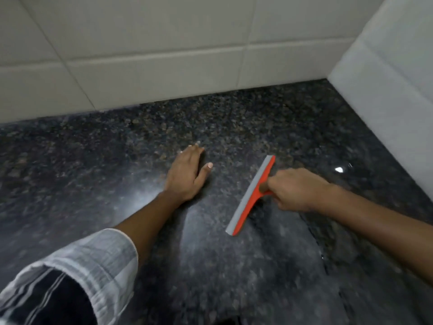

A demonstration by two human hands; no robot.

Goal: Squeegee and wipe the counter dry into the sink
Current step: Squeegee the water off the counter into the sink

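An orange squeegee with a grey rubber blade lies edge-down on the dark speckled granite counter, its blade running diagonally from near left to far right. My right hand is closed around its short handle, to the right of the blade. My left hand rests flat on the counter to the left of the squeegee, palm down, fingers together and thumb apart, holding nothing. The counter to the right of the blade shows a wet sheen and a curved water line. No sink is in view.
A white tiled wall runs along the back of the counter. A second white tiled wall closes the right side, forming a corner at the far right. A striped white sleeve covers my left forearm.
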